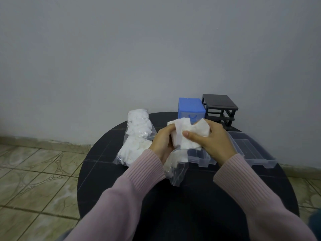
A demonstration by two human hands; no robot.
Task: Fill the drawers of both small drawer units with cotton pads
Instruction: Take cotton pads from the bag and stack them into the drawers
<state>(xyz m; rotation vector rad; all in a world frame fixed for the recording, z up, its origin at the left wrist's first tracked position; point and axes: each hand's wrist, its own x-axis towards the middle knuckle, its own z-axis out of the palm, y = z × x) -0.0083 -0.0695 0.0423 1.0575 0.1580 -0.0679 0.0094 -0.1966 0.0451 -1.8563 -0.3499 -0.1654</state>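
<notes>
Both hands hold a bunch of white cotton pads above the round table. My left hand grips the bunch from the left, and my right hand curls round it from the right, thumb on top. Under the hands lies an opened clear plastic bag with more pads. A blue drawer unit stands at the table's far edge, with a black drawer frame to its right showing empty slots. Two clear drawers lie pulled out on the table, one partly hidden under my hands, the other to its right.
Two more clear bags of cotton pads lie left of my hands, one farther back, one nearer. The black round table stands against a grey wall, with tiled floor to its left.
</notes>
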